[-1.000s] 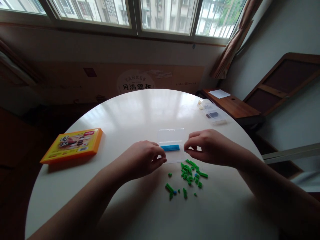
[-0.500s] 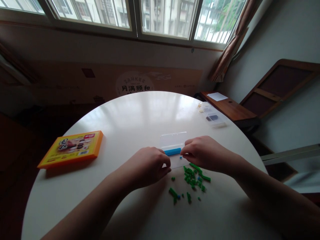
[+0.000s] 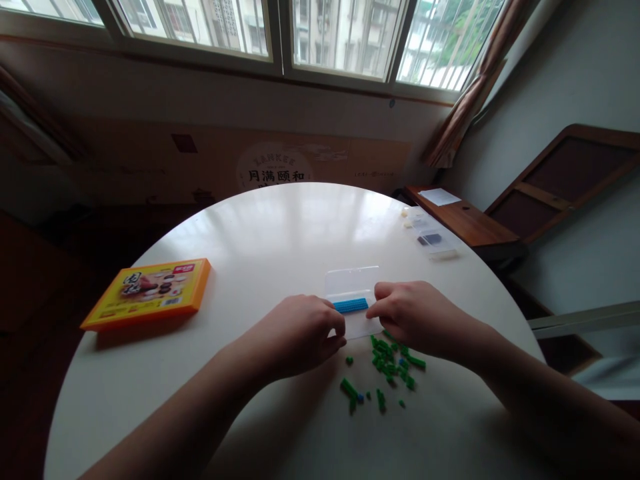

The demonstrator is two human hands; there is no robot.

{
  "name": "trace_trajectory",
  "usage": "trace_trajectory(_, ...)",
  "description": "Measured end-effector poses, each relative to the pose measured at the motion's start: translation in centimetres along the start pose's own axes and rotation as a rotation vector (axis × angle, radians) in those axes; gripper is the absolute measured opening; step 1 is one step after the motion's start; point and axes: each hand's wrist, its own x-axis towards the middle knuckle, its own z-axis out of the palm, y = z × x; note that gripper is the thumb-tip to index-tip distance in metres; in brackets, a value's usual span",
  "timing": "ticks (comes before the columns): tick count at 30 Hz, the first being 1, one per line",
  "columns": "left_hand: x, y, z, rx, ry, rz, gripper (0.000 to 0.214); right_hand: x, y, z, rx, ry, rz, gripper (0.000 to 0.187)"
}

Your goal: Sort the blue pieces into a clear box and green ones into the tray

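A clear plastic baseplate lies flat on the round white table. A strip of blue bricks runs across its middle. My left hand is closed at the plate's left edge, fingertips pinched beside the strip's left end. My right hand is closed too, its fingertips pressed against the strip's right end. Whether a small piece sits between those fingers is hidden. Several loose green bricks lie scattered just in front of the plate, below my right hand, with a tiny blue one among them.
An orange box lies at the table's left. Small clear bags of parts sit near the far right rim. A wooden side table with a paper stands beyond, under the window and curtain.
Both hands have closed in on the blue strip: the right hand slid left until its fingertips met the strip's right end, and the left hand shifted slightly right along the plate's edge.
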Motion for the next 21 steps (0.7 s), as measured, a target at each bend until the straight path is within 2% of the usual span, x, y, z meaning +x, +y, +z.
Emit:
trace_trajectory(10,0.1,0.1,0.2,0.003,-0.003,-0.020,0.014,-0.4,-0.6,-0.5,-0.091,0.084,0.146,0.024)
trace_trajectory(21,0.1,0.2,0.2,0.005,-0.022,-0.053,0.015,-0.6,-1.2,0.2,-0.089,0.025,0.208,0.027)
